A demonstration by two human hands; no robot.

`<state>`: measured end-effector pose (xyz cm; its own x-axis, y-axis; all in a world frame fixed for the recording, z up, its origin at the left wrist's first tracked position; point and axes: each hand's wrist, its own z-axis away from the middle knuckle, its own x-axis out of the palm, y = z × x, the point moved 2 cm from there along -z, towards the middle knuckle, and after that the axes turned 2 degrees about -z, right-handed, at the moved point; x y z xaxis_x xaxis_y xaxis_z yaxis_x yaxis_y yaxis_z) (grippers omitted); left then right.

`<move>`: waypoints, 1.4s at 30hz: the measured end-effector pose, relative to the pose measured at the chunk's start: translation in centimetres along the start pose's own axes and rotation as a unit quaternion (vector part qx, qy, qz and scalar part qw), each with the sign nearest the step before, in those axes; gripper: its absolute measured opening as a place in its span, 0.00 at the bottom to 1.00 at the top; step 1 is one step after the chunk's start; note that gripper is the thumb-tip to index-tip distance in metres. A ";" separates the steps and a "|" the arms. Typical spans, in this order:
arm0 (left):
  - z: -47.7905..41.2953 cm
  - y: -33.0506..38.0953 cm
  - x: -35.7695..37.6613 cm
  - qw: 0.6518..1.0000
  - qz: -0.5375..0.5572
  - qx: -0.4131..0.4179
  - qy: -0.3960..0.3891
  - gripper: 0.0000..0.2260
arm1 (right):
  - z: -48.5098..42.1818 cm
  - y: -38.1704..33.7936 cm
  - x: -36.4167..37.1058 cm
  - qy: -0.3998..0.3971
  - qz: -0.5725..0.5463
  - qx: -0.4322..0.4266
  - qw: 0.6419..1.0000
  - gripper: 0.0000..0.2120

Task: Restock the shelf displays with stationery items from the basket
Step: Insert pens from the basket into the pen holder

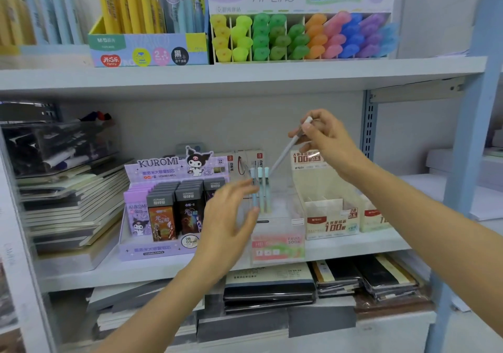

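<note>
A clear plastic display box [277, 241] with a pink and green label stands on the middle shelf. Three pale blue pens [260, 189] stand upright in it. My right hand [325, 137] pinches a white pen [285, 149] near its top end; the pen slants down and to the left, its tip reaching the box's upper edge beside the blue pens. My left hand [231, 216] is in front of the box's left side, fingers spread and relaxed, fingertips close to the blue pens. The basket is not in view.
A purple Kuromi lead-refill display [163, 203] stands left of the box, cream refill boxes [329, 211] to its right. Notebooks [70, 203] are stacked at the left. Highlighters [299, 36] and pens [130, 6] fill the upper shelf. A blue upright [473, 134] bounds the right side.
</note>
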<state>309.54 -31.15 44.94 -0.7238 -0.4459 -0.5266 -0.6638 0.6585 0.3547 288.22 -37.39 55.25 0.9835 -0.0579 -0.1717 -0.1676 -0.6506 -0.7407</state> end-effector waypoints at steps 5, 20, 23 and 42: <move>2.0 -0.6 2.1 0.987 -0.111 0.093 -0.070 0.14 | 1.0 2.7 1.6 -0.037 0.142 -0.007 0.989 0.05; 2.1 -0.6 2.5 0.981 -0.163 0.103 -0.013 0.15 | 0.4 5.4 4.1 -0.081 0.226 -0.026 0.970 0.06; 2.1 -0.6 2.7 0.981 -0.170 0.097 -0.012 0.16 | 0.3 6.1 4.3 -0.020 0.233 -0.058 0.971 0.06; 14.9 -3.9 4.0 0.987 -0.152 0.010 0.050 0.12 | 15.6 2.3 9.3 -0.204 0.061 -0.136 0.968 0.08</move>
<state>312.02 -26.45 29.97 -0.5080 -0.6816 -0.5266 -0.8497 0.4966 0.1769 295.89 -27.63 41.80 0.8390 0.1203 -0.5306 -0.2023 -0.8363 -0.5095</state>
